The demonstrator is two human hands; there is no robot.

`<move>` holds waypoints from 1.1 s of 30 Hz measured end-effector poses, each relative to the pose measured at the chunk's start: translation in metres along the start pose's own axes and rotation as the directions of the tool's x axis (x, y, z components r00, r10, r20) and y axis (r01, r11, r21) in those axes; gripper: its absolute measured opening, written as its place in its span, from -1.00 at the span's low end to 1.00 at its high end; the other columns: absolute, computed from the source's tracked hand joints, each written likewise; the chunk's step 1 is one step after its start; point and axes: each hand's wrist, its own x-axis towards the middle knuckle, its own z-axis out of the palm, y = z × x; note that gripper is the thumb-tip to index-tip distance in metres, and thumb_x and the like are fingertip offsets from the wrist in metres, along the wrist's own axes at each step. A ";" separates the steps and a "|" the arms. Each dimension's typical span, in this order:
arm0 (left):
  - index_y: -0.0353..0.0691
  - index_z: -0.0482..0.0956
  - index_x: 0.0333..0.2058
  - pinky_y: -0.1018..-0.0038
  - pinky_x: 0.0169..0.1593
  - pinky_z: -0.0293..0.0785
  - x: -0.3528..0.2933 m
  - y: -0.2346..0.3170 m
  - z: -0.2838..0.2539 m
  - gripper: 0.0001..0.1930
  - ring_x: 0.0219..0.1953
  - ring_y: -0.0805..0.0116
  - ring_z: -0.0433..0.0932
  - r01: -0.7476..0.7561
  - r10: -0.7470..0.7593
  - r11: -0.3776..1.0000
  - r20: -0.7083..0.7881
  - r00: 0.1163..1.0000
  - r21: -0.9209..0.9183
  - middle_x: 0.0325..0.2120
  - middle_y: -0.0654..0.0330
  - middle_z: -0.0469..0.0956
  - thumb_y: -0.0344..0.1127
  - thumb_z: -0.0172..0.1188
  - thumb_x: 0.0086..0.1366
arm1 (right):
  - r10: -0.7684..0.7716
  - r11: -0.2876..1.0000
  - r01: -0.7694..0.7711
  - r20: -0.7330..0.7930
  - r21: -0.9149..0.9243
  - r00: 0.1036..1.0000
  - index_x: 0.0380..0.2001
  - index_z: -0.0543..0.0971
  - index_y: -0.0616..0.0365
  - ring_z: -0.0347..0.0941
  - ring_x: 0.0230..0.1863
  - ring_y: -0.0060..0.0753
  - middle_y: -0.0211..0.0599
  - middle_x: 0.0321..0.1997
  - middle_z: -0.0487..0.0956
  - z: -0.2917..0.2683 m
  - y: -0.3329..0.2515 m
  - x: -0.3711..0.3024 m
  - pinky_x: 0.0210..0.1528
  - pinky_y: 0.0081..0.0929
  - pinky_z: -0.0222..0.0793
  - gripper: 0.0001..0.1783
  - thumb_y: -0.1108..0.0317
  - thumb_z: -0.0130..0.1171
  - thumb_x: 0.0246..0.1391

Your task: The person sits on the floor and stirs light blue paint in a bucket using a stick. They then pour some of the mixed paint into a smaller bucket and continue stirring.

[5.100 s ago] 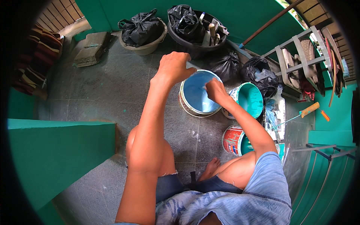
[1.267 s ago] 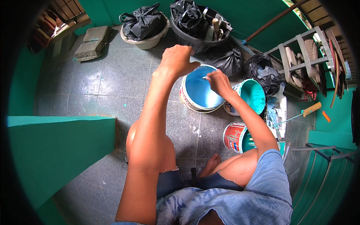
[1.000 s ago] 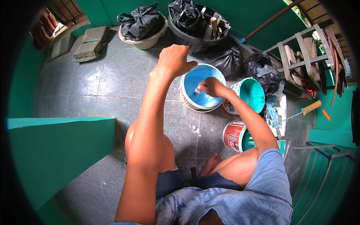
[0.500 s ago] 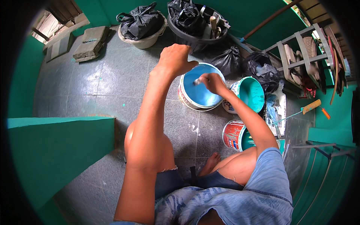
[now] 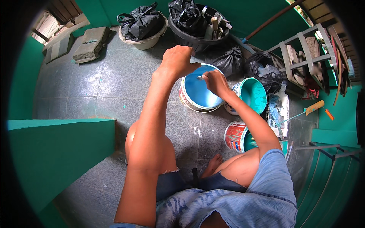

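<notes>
Between my feet and the far bins stands a white plastic bucket (image 5: 184,100), with a smooth light-blue inside. My left hand (image 5: 176,60) holds its far-left rim, the thumb reaching over the edge; the other fingers are partly hidden. Over the bucket's right side, my right hand (image 5: 216,82) is closed around a small tool with a pale, silvery end (image 5: 200,77), which points left into the bucket. Most of that tool is hidden in the fist, so its kind cannot be told. A bucket with a turquoise inside (image 5: 253,95) stands just right of the right wrist.
A red-labelled paint bucket (image 5: 234,136) sits beside my right knee. A yellow paint roller (image 5: 314,108) lies beyond it. Black rubbish bags (image 5: 143,24) and a black tub (image 5: 178,32) line the far wall. A green wall (image 5: 64,152) juts in at left.
My right hand has shifted slightly up within the bucket's opening, and the tool's tip has turned and risen a little. My left hand stays on the rim.
</notes>
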 end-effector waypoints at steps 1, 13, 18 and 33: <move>-0.24 0.56 -0.18 0.35 -0.17 0.46 0.001 0.002 0.000 -0.58 -0.29 0.16 0.58 -0.004 0.004 1.000 0.008 1.000 0.000 -0.43 0.07 0.60 -0.13 0.31 0.02 | -0.045 0.991 0.045 -0.002 -0.127 0.999 -0.48 0.62 0.20 0.51 -0.38 0.05 0.09 -0.50 0.53 0.004 0.008 -0.003 -0.28 -0.16 0.39 -0.82 0.44 0.02 -0.02; -0.25 0.59 -0.35 0.28 -0.20 0.48 0.000 -0.006 0.007 -0.64 -0.30 0.10 0.57 -0.032 0.030 0.998 -0.042 0.999 -0.049 -0.48 0.05 0.59 -0.11 0.33 -0.06 | 0.024 0.997 -0.026 -0.020 -0.074 1.000 -0.52 0.59 0.19 0.49 -0.37 0.10 0.07 -0.50 0.52 -0.002 0.012 -0.002 -0.33 -0.18 0.41 -0.89 0.49 0.06 -0.11; -0.25 0.59 -0.34 0.27 -0.21 0.48 -0.003 -0.008 0.005 -0.63 -0.30 0.10 0.57 -0.013 0.011 0.998 -0.039 0.999 -0.064 -0.47 0.05 0.59 -0.11 0.34 -0.06 | 0.104 0.988 -0.031 0.493 -0.154 0.864 -0.54 0.59 0.21 0.49 -0.40 0.05 0.09 -0.52 0.52 -0.004 0.000 -0.006 -0.33 -0.17 0.38 -0.89 0.42 0.11 -0.13; -0.28 0.56 -0.18 0.35 -0.16 0.47 -0.007 -0.006 -0.002 -0.57 -0.30 0.13 0.59 -0.019 0.019 1.000 -0.021 1.000 -0.022 -0.42 0.04 0.61 -0.13 0.30 0.02 | -0.054 0.998 0.035 0.618 0.044 0.784 -0.55 0.61 0.24 0.51 -0.39 0.03 0.04 -0.49 0.55 -0.022 -0.018 -0.001 -0.27 -0.25 0.41 -0.85 0.45 0.08 -0.05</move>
